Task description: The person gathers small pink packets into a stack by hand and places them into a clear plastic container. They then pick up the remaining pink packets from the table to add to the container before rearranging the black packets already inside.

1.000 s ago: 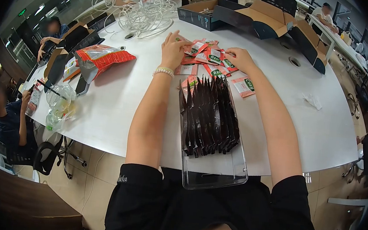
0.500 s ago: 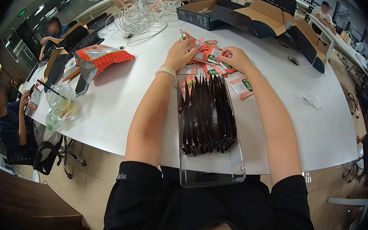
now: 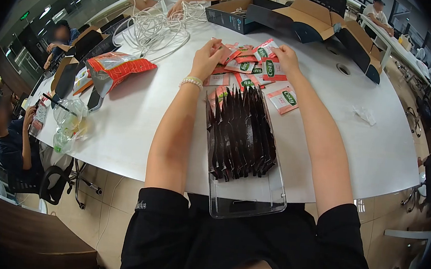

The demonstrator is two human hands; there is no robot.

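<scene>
My right hand pinches one sachet, jutting leftward above the pile; left hand's grip, I can't tell!

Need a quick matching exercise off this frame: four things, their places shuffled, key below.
Things
1. Red bag
2. Dark packets
3. Crumpled clear wrapper
4. Red-and-white sachets

Places
A. On the table, to the right of the right hand
B. Mostly heaped between the two hands
C. On the table, to the left of the left hand
D. Packed side by side in the clear tray

Pairs: 1-C, 2-D, 3-A, 4-B
</scene>
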